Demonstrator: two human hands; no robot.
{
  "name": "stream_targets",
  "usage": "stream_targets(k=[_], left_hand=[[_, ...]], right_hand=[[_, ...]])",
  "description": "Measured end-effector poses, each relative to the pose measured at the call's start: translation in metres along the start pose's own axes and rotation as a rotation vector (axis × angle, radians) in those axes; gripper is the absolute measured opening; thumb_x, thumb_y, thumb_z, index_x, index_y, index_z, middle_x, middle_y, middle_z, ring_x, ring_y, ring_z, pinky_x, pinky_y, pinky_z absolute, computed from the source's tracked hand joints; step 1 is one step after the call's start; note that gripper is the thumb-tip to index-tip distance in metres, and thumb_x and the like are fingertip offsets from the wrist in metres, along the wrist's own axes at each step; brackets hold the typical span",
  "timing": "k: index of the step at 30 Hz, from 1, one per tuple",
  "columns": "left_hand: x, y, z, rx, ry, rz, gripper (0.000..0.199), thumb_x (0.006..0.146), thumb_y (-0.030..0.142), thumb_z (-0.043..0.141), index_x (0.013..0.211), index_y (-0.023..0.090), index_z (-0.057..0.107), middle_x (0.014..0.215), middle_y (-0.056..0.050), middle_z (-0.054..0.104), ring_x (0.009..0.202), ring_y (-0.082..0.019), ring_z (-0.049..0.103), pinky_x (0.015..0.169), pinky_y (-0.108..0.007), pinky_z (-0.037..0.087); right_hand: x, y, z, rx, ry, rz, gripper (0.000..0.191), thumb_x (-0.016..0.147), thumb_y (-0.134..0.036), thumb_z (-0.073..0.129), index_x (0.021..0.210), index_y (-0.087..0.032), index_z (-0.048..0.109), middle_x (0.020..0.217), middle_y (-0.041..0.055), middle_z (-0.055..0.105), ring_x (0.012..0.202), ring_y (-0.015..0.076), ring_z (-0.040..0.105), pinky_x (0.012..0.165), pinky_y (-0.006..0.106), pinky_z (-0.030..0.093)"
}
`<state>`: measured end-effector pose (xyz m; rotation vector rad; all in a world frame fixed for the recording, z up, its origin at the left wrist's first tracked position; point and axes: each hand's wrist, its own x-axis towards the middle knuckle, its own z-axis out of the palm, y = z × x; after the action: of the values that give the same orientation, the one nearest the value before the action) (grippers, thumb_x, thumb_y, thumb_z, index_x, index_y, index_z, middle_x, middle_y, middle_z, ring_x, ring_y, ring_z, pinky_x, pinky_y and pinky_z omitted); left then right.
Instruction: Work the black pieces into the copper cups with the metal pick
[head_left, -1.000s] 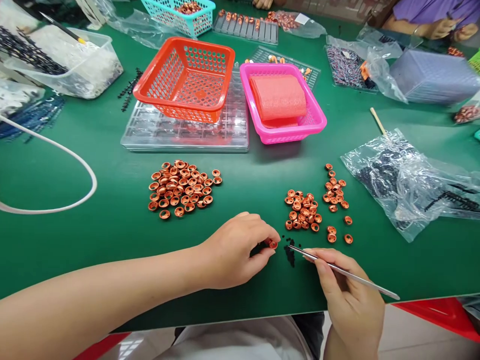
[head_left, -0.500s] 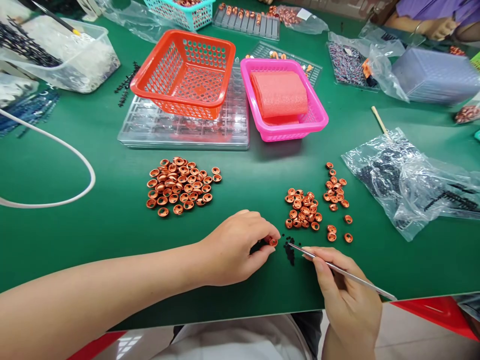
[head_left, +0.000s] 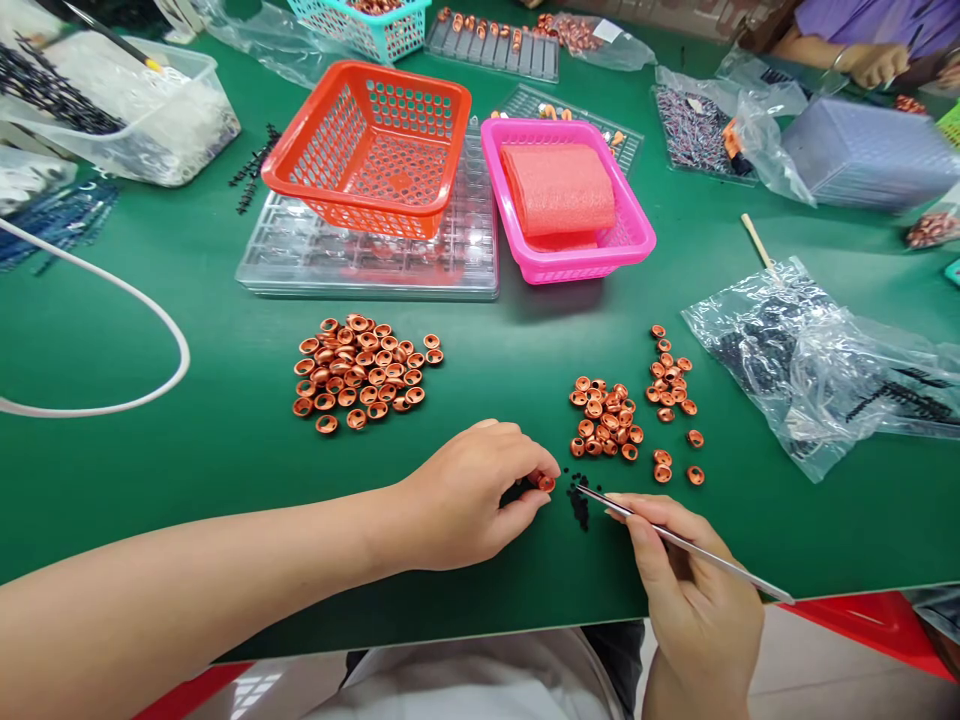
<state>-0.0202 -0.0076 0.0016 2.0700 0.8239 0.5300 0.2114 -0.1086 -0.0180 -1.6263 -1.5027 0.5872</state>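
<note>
Between the fingertips of my left hand (head_left: 472,495) is a small copper-coloured cup-shaped part (head_left: 546,484), partly covered by the fingers. My right hand (head_left: 694,580) is closed around metal tweezers (head_left: 697,550), whose tip touches or hovers over a little heap of tiny black pieces (head_left: 580,508). Whether the tip grips a piece is too small to tell. Just beyond the hands lies a pile of copper parts (head_left: 604,420), with a looser group (head_left: 670,380) to its right. A larger copper pile (head_left: 358,370) sits beyond my left forearm.
An orange basket (head_left: 367,150) rests on clear plastic trays (head_left: 367,265). Beside it a pink basket (head_left: 570,265) holds folded foam (head_left: 566,190). Plastic bags (head_left: 810,350) with black parts lie at right, a white cable (head_left: 169,330) at left. Another person's hand (head_left: 877,65) shows at top right.
Almost nothing differs in front of me; both hands and the tweezers stay in place. At top right the other person's hands have shifted slightly.
</note>
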Motion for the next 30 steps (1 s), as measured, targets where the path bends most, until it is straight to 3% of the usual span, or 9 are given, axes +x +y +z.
stream_targets(k=[11, 18, 26, 30], left_hand=[[0.001, 0.001, -0.001, 0.006, -0.011, -0.009, 0.009, 0.09, 0.014, 0.058, 0.096, 0.018, 0.064, 0.083, 0.0, 0.07, 0.076, -0.017, 0.059, 0.076, -0.032, 0.041], [-0.002, 0.001, 0.002, 0.031, 0.031, 0.073, 0.012, 0.092, 0.012, 0.055, 0.097, 0.016, 0.064, 0.084, -0.003, 0.071, 0.076, -0.017, 0.059, 0.075, -0.032, 0.042], [-0.004, 0.005, 0.005, 0.011, 0.004, 0.131, 0.013, 0.091, 0.01, 0.056, 0.1, 0.015, 0.064, 0.085, -0.003, 0.071, 0.076, -0.017, 0.058, 0.074, -0.031, 0.042], [-0.003, 0.007, 0.004, -0.016, -0.011, 0.132, 0.012, 0.092, 0.012, 0.057, 0.1, 0.016, 0.063, 0.086, -0.003, 0.071, 0.077, -0.017, 0.058, 0.075, -0.031, 0.042]], right_hand=[[0.001, -0.006, 0.003, 0.023, 0.002, -0.058, 0.017, 0.091, -0.018, 0.067, 0.104, -0.027, 0.072, 0.1, 0.0009, 0.078, 0.091, 0.0187, 0.074, 0.081, 0.031, 0.06], [-0.005, -0.011, 0.006, 0.113, 0.126, -0.179, 0.018, 0.092, -0.015, 0.062, 0.105, -0.023, 0.07, 0.096, 0.0051, 0.078, 0.085, 0.0231, 0.076, 0.073, 0.041, 0.064], [-0.011, -0.014, 0.009, 0.137, 0.067, -0.219, 0.02, 0.091, -0.015, 0.064, 0.106, -0.026, 0.07, 0.098, 0.0034, 0.079, 0.088, 0.0232, 0.077, 0.077, 0.043, 0.065], [-0.008, -0.014, 0.007, 0.157, -0.015, -0.26, 0.03, 0.089, -0.007, 0.062, 0.112, -0.026, 0.069, 0.102, 0.0035, 0.078, 0.092, 0.0215, 0.076, 0.08, 0.039, 0.063]])
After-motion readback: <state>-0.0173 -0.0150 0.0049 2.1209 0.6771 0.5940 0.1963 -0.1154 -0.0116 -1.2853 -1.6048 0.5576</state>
